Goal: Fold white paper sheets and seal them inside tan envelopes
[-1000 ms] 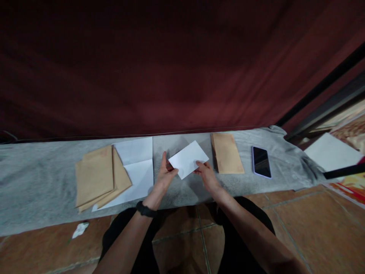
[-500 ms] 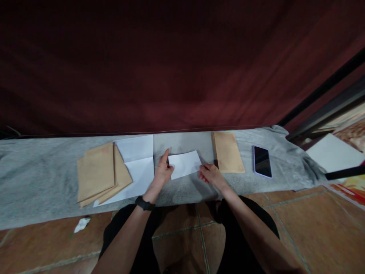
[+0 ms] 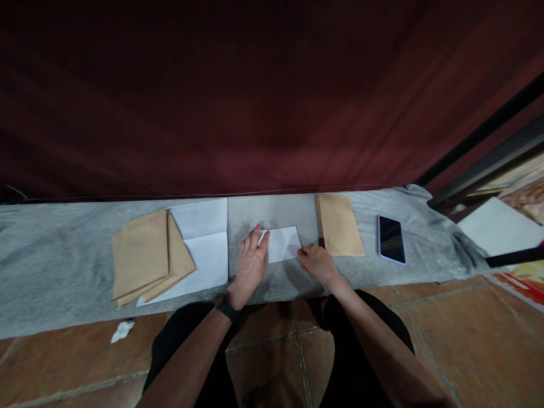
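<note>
A folded sheet of white paper [image 3: 283, 244] lies on the grey cloth between my hands. My left hand [image 3: 253, 258] rests palm down over its left end, fingers stretched out and somewhat apart. At the lower right corner, my right hand [image 3: 315, 260] has its fingers closed on the paper's edge. To the left are larger white sheets [image 3: 208, 255] with a crease, partly covered by brown envelopes [image 3: 144, 255]. Just right of my right hand lies another small stack of brown envelopes [image 3: 341, 225].
A phone [image 3: 391, 239] in a purple case lies on the grey cloth [image 3: 63, 260] at the right. Behind hangs a dark red curtain [image 3: 272, 113]. A crumpled white tissue [image 3: 122, 331] is on the tiled floor. Dark metal bars [image 3: 488, 127] stand at the right.
My left hand has shifted right and turned from gripping the paper's left edge to lying flat on it. The paper now sits flatter and straighter. My right hand stays at its right corner.
</note>
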A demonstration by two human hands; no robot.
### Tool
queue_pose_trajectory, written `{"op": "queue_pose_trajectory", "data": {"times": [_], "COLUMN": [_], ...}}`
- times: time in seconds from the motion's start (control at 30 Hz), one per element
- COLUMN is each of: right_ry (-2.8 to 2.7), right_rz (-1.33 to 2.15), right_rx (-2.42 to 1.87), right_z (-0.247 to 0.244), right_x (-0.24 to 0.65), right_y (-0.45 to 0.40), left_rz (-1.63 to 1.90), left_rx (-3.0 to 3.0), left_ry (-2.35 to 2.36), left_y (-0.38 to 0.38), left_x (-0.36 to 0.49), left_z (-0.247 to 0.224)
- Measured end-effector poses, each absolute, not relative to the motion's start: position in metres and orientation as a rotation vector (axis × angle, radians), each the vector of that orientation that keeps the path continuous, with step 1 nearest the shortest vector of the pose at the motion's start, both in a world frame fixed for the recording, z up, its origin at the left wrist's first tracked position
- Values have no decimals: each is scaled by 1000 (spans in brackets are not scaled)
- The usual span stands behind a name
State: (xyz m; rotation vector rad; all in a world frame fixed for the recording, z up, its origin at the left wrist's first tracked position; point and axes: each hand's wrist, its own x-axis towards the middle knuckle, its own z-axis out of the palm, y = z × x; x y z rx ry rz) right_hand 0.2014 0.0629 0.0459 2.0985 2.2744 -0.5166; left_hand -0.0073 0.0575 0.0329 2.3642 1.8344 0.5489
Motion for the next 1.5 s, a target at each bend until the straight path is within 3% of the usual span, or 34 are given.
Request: {"op": "queue_pose_trajectory", "data": {"times": [0.47,0.7,0.9,1.0,1.5], "right_ry": [2231,2317,2980,3016,2877], "right_rz": [-433,-128,-570,-594,-203], "right_rx": [2062,2342,1908,1822,1876], "right_z": [54,58,30,12,-7], "right_x": [199,194,178,169,176], "right_y": [60,62,75,75,76], "left_rz": [343,282,299,297,319], "left_rx": [2586,2682,2746,2790,2728], "left_ry": [1371,1264,1197,1167,1221], "left_y": [52,52,53,53,43], "left_x": [11,6,5,4,-1], "left_z": [14,17,17,14,8]}}
